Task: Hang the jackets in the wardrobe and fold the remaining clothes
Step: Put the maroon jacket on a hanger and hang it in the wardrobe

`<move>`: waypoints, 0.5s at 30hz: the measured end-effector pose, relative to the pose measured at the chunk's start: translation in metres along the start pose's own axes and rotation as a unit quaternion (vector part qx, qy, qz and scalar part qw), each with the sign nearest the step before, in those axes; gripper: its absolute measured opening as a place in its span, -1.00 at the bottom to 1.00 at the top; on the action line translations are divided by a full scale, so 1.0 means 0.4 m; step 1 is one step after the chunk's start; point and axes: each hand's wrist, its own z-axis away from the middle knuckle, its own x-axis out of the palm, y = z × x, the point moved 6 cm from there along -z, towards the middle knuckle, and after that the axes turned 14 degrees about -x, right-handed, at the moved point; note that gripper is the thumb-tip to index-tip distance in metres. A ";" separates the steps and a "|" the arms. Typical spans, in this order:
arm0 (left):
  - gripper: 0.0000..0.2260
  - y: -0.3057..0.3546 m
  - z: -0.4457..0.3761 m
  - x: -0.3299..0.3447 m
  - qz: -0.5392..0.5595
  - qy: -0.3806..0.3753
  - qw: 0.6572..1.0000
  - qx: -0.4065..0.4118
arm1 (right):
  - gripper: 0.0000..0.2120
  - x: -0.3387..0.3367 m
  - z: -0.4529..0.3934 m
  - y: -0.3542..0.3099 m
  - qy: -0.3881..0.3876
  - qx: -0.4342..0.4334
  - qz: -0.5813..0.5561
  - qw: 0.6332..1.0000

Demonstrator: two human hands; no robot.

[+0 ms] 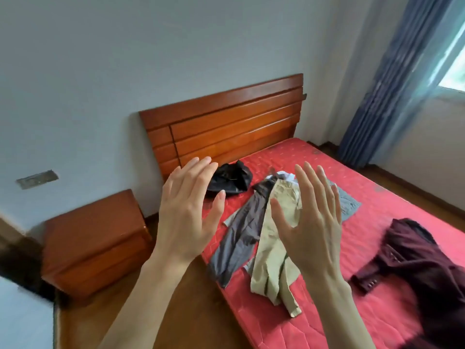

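Both your hands are up in front of you with nothing in them: left hand [187,210] and right hand [310,222] each have the grip spread wide, fingers apart. The clothes are all lying on the red mattress [377,217]: a black jacket [230,181] crumpled near the headboard [226,127], grey trousers [241,233] and beige trousers [273,250] side by side (overlapping a bit), and a maroon jacket [422,268] off to the right.

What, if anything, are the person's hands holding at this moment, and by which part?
Nothing is held. The left hand and right hand are both raised, open and empty, with fingers spread above the bed.
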 end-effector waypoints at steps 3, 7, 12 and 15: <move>-0.57 0.022 -0.044 0.082 0.041 -0.030 0.998 0.034 | -0.38 -0.014 0.012 0.051 0.009 0.040 0.044 0.998; -0.58 0.072 -0.079 0.190 0.102 -0.061 0.989 0.083 | -0.37 -0.049 0.040 0.103 0.024 0.086 0.113 0.990; -0.58 0.192 -0.080 0.320 0.170 -0.106 0.972 0.120 | -0.39 -0.130 0.108 0.173 0.017 0.139 0.189 0.972; -0.59 0.277 -0.072 0.393 0.207 -0.134 0.957 0.152 | -0.38 -0.195 0.153 0.227 0.028 0.173 0.227 0.958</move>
